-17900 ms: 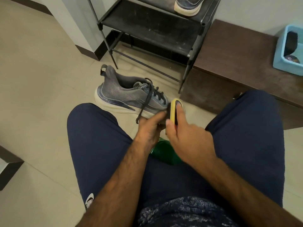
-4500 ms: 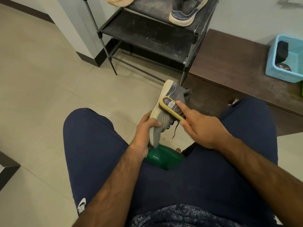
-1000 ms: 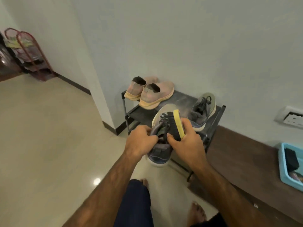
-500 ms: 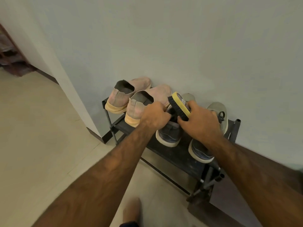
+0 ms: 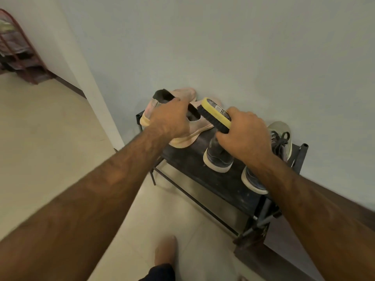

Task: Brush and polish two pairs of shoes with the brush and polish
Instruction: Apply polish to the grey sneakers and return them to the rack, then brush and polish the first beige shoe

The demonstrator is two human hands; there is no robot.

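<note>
Left hand: the left hand (image 5: 172, 121) lies palm down over the pair of pink slip-ons, fingers bent down at the collar of the nearer pink shoe (image 5: 197, 128). The fingertips are hidden, so I cannot tell whether they have closed on it.
Right hand: the right hand (image 5: 244, 136) grips the brush (image 5: 215, 114) by its near end, fingers wrapped over the top and thumb underneath.
Brush: yellow back with a small label facing up and to the right, black bristles facing down and to the left. It is held tilted above the top shelf, between the pink pair and the grey pair.
Pink pair: the nearer pink shoe and the farther pink shoe (image 5: 182, 92) sit side by side at the left end of the top shelf, heels towards the camera, toes at the wall (image 5: 223, 47).
Grey pair: the left grey shoe (image 5: 218, 159) stands just beside the pink pair, partly under the right hand. The right grey shoe (image 5: 282, 142), with dark laces, stands at the shelf's right end, partly behind the right forearm.
Shoe rack: the black shoe rack (image 5: 227, 185) stands against the wall on the pale tiled floor (image 5: 50, 128).
Below: a bare foot (image 5: 165, 250) is on the floor near the rack.
Far left: a red wire rack (image 5: 18, 57), blurred.
</note>
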